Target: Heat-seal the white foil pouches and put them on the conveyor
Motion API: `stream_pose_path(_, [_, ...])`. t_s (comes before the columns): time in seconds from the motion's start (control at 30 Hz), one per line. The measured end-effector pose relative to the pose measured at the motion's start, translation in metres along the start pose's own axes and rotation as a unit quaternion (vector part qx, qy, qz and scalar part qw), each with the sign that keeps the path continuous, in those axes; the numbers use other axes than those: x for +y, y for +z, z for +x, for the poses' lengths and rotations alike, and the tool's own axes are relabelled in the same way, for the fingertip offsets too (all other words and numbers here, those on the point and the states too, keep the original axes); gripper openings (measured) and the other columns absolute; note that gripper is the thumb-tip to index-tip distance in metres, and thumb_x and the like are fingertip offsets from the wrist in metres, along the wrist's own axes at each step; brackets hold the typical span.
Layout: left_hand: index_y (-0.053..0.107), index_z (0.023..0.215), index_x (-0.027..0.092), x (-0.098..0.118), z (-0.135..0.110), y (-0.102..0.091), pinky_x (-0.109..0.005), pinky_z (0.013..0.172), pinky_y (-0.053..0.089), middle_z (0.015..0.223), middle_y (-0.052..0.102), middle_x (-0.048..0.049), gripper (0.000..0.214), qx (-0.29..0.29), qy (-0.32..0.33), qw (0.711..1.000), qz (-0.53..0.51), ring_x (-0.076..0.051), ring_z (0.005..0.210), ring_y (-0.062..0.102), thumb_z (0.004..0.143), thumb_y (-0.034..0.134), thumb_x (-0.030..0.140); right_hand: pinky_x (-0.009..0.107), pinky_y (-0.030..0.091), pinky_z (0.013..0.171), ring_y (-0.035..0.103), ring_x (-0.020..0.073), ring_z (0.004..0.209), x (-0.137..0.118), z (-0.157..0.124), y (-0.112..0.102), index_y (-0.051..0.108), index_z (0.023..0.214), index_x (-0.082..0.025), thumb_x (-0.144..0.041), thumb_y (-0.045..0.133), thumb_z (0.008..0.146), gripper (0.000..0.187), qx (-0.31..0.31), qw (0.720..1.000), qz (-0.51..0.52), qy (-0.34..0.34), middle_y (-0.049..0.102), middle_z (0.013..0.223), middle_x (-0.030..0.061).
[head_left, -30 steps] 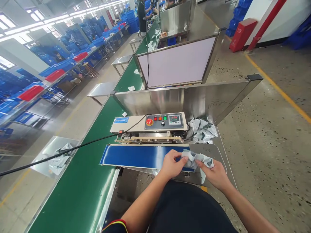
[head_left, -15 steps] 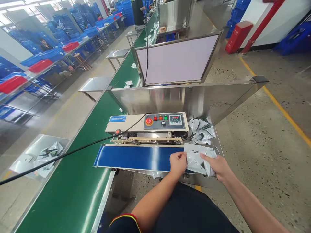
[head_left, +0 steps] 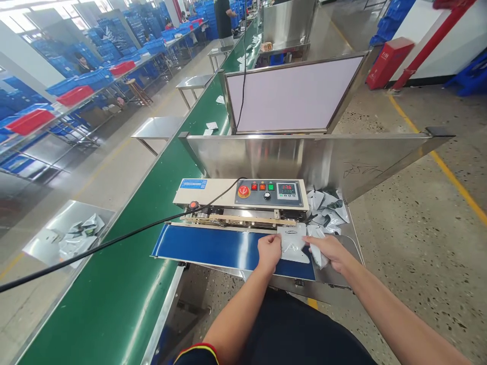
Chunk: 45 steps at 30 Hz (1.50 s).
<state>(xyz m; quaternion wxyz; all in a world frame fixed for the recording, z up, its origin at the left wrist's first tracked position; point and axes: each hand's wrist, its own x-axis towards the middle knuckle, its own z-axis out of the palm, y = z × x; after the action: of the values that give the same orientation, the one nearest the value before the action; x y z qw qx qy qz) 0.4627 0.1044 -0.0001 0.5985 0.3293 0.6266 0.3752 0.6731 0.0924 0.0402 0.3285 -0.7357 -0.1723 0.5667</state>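
Observation:
A flat white plastic pouch [head_left: 292, 244] lies at the right end of the band sealer's blue belt [head_left: 213, 246], its top edge at the sealing bands [head_left: 243, 220]. My left hand [head_left: 269, 252] is closed, pinching the pouch's left edge. My right hand [head_left: 332, 251] is closed around another crumpled white pouch [head_left: 318, 247], its fingertips at the first pouch's right edge. Behind the belt stands the cream band sealer [head_left: 205, 195], with a red stop button and lit display. A pile of silvery-white pouches [head_left: 327, 209] lies at the machine's right end.
A green conveyor belt [head_left: 125, 284] runs along the left, with a black cable [head_left: 125, 233] crossing over it. A steel partition [head_left: 258, 157] rises behind the sealer. More pouches lie on a steel side table [head_left: 49, 238]. A person [head_left: 223, 20] stands far back.
The first pouch has gone left and up against the sealing bands, apart from the pouch in my right hand. My left hand has kept its pinch. The camera view has shifted slightly.

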Motion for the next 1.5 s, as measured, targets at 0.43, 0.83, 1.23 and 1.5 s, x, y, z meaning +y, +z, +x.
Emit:
stream_pose_path(0.43, [0.083,0.118,0.019,0.009,-0.083,0.001,-0.038,0.093,0.062,0.113,0.084,-0.0132,0.037,-0.119,0.275,0.945,0.131,-0.026,0.102,0.077,0.104,0.069,0.05,0.041,0.064,0.099,0.075,0.0344,0.12,0.037,-0.069,0.017,0.061,0.157,-0.019,-0.086,0.076,0.083,0.102,-0.054,0.971,0.015,-0.234,0.075,0.14,0.0193])
stream_pose_path(0.83, [0.078,0.081,0.016,0.008,-0.058,0.025,-0.027,0.067,0.044,0.076,0.07,-0.0038,0.052,-0.114,0.183,0.97,0.109,-0.018,0.071,0.055,0.106,0.056,0.057,0.035,0.065,0.07,0.078,0.029,0.08,0.064,-0.055,-0.017,0.08,0.086,-0.02,-0.07,0.085,0.071,0.053,0.087,0.98,0.032,-0.174,0.082,0.087,0.0118])
stream_pose_path(1.23, [0.07,0.064,0.019,-0.002,-0.01,0.037,-0.026,0.064,0.043,0.056,0.051,0.0021,0.047,-0.025,0.055,0.997,0.039,-0.018,0.065,0.051,0.084,0.076,0.062,0.039,0.072,0.072,0.082,0.0322,0.084,0.036,-0.011,-0.004,0.074,0.084,-0.02,-0.046,0.093,0.069,0.035,0.032,0.987,0.133,-0.082,0.08,0.08,0.0109])
stream_pose_path(1.5, [0.083,0.084,0.015,0.005,-0.009,-0.009,-0.033,0.075,0.053,0.076,0.075,-0.006,0.05,0.019,0.028,0.999,-0.009,-0.023,0.076,0.066,0.086,0.076,0.064,0.036,0.072,0.078,0.082,0.0278,0.09,0.016,-0.003,0.014,0.079,0.089,-0.018,-0.038,0.094,0.078,0.027,-0.052,0.996,0.068,-0.035,0.082,0.093,0.0135])
